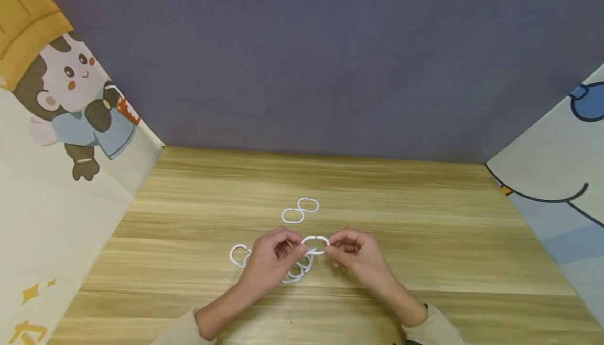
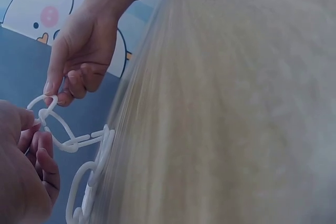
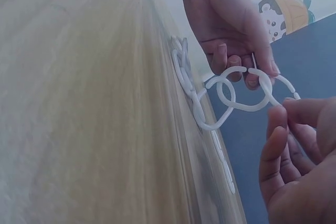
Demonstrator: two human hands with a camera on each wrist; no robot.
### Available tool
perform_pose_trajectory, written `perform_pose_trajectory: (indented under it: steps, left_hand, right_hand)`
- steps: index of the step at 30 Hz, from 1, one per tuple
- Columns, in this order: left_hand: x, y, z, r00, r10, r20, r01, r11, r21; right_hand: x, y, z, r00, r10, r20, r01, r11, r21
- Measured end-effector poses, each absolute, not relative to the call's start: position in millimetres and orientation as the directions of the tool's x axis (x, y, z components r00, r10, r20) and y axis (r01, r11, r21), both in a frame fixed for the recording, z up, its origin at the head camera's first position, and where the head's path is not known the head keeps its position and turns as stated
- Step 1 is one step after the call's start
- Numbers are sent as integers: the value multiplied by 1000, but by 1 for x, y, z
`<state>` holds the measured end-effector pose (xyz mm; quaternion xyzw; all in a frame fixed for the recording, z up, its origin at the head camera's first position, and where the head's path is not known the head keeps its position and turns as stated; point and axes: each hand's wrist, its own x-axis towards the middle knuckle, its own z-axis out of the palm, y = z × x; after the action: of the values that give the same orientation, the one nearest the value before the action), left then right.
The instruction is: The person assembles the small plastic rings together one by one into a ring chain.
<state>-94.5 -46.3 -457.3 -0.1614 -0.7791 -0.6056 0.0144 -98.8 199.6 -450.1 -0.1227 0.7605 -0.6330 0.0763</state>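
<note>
Between both hands, above the table, is a white plastic oval link (image 1: 309,238) with a small gap on its far side. My left hand (image 1: 269,261) pinches its left end between thumb and fingers. Thumb and index finger of my right hand (image 1: 360,256) pinch the right end. A chain of similar white links (image 3: 214,128) hangs from the held link, and its lower part lies on the table, as both wrist views show. Part of that chain (image 1: 292,281) is hidden under my left hand in the head view, with another link (image 1: 232,255) showing to the left.
Two loose white links (image 1: 292,223) lie farther back on the wooden table (image 1: 401,203). A grey-blue panel (image 1: 321,72) stands along the back edge. Cartoon-printed side walls (image 1: 94,203) flank the table.
</note>
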Motion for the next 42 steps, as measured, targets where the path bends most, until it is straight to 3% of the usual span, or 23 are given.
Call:
perform_pose_trajectory:
  steps: [17,31,42]
  left_hand:
    - [-92,-56,-471,-969,210,128,170,191,967]
    - [-92,-76,-477,-990,134,34,61,203,977]
    - [-92,-85,-480,-993,112,26,48,203,978]
  right_hand:
    - [-115,211,-457,-987,-163,7,-40,197,-980]
    - [-147,212,-460,-995,-89,-41,23,192,-981]
    - [-171,195,-465,-999,-34,-32,24,195,-980]
